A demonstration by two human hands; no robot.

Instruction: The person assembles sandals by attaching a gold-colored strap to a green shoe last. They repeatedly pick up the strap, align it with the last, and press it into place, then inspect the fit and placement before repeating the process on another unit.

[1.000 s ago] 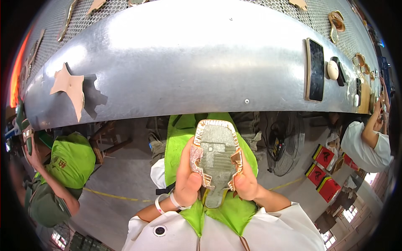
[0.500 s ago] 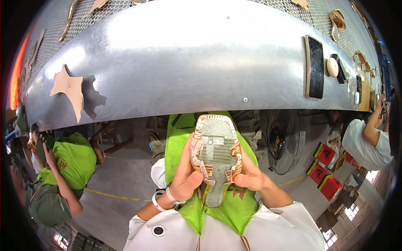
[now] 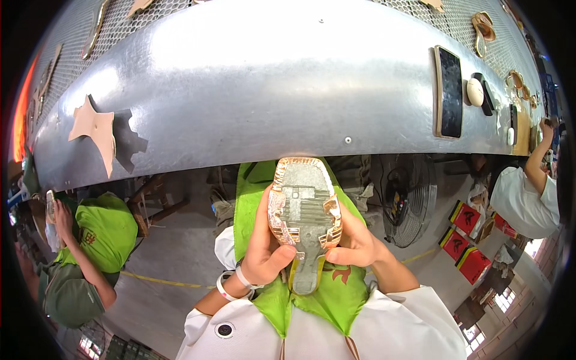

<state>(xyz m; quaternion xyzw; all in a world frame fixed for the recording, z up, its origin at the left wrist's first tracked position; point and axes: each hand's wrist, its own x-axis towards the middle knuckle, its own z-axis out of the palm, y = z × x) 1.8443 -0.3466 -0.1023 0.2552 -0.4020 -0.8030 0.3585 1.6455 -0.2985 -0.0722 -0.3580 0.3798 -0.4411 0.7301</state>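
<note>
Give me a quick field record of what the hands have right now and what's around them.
held item: grey shoe sole piece with tan leather folded over its edge
left hand: grips its left side, thumb in front
right hand: grips its right side
position: upright over green apron
ahead: curved metal workbench
on bench: tan leather cutout, dark phone
others: person in green at left, person in white at right

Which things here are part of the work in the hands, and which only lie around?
In hand:
left hand
right hand
shoe sole

Lying about:
leather piece
phone
fan
red boxes
</note>
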